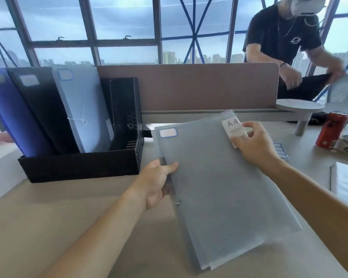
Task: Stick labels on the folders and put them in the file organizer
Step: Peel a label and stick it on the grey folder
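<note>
Desk (68, 217): pale beige surface that carries everything below.
Partition (199, 87): brown board standing along the far edge of the desk.
Second person (285, 43): dark T-shirt, beyond the partition at far right, both hands on a dark item.
Black plastic file organizer (78, 167): on the desk at left; its rightmost slot holds no folder.
Grey translucent plastic folder (219, 187): the task's item, held flat and slightly skewed over the desk, just right of the organizer; whether its near edge touches the desk cannot be told.
Filed folders: blue folder (14, 117), black folder (46, 113) and pale translucent folder (82, 101) lean in the organizer, each labelled near the top.
Left grip (155, 181): clasps the grey folder's left edge, thumb on top, fingers beneath.
Right grip (255, 145): fingers curled round the white paper tag marked "A4" (233, 125) at the folder's far right corner.
Red drink can (330, 131): upright at far right.
Sheet of blue-bordered labels (280, 150): on the desk, partly hidden behind the right wrist.
Blue-bordered white label (168, 133): stuck on the grey folder's far left corner.
</note>
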Tool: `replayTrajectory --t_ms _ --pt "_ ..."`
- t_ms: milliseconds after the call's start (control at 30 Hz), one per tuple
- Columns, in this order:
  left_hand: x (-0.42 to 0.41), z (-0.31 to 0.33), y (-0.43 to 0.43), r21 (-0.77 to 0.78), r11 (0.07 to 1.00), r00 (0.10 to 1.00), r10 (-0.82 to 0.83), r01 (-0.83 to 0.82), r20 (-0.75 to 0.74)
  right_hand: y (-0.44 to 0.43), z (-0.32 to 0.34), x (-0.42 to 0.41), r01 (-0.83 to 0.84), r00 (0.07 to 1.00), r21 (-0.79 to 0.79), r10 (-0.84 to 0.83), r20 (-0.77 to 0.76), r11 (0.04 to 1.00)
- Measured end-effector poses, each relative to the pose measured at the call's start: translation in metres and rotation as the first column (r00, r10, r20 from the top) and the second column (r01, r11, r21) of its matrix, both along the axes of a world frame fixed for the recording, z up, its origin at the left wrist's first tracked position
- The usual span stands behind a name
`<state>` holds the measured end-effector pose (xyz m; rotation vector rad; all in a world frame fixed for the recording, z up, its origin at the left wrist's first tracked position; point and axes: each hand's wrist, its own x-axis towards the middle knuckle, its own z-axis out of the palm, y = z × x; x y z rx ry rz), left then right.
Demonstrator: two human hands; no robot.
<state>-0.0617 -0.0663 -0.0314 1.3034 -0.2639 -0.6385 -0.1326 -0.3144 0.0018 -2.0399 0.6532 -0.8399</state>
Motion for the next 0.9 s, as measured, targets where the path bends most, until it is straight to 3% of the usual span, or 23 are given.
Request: replayTrajectory --t_ms 100,200,300,433,567,733,900 --pt "-0.008 0.019 0.001 -0.049 0.996 0.984 0.084 -0.078 0.155 0.008 0.009 -0.001 0.009 1.000 -0.178 -0.006 0.020 0.984" --pt "-0.007 0.038 -0.002 -0.104 0.974 0.912 0.224 -0.201 0.343 0.021 0.006 -0.006 -0.094 0.989 -0.297 0.054 -0.137 0.950" --pt "-0.006 0.054 -0.004 -0.185 0.956 0.856 0.288 -0.229 0.429 0.039 -0.001 -0.006 -0.266 0.947 -0.340 0.179 -0.266 0.902" --pt "-0.016 0.064 -0.003 -0.235 0.965 0.881 0.206 -0.112 0.426 0.063 0.013 -0.002 -0.170 0.977 -0.229 0.133 -0.167 0.959" --pt "-0.026 0.070 0.004 -0.255 0.967 0.897 0.101 0.014 0.431 0.094 0.033 0.007 -0.305 0.951 -0.147 0.294 -0.094 0.941" --pt "-0.020 0.098 0.036 -0.298 0.954 0.863 0.123 0.034 0.491 0.134 0.067 0.024 -0.429 0.891 -0.231 0.451 0.052 0.873" --pt "-0.006 0.126 0.085 -0.304 0.952 0.791 0.208 -0.029 0.576 0.168 0.111 0.046 -0.542 0.800 -0.310 0.592 0.093 0.781"
